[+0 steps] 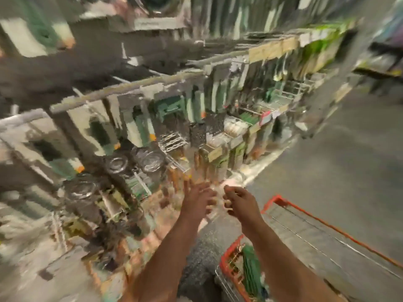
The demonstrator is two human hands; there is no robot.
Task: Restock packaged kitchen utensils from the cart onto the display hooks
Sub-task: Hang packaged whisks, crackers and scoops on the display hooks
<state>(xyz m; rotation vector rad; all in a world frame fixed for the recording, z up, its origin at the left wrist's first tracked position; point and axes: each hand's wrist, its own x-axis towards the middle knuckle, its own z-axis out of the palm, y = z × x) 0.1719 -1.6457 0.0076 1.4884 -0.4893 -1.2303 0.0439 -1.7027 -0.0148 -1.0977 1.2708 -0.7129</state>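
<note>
Both hands reach toward the blurred display hooks (174, 140): the left hand (199, 198) with fingers spread, the right hand (237, 202) loosely curled, neither visibly holding anything. Green packaged utensils (250, 267) lie in the orange cart (226, 258); probably light stiff cards, best pinched near the hanging hole.

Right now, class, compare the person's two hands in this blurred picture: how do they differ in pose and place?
1. The left hand stretches its fingers forward toward the display shelves; the right hand has its fingers curled inward.
2. The left hand lies nearer the shelves; the right hand lies nearer the orange-rimmed cart.
Shared: both reach forward with bare forearms, close together. Blur hides whether either holds anything.
</note>
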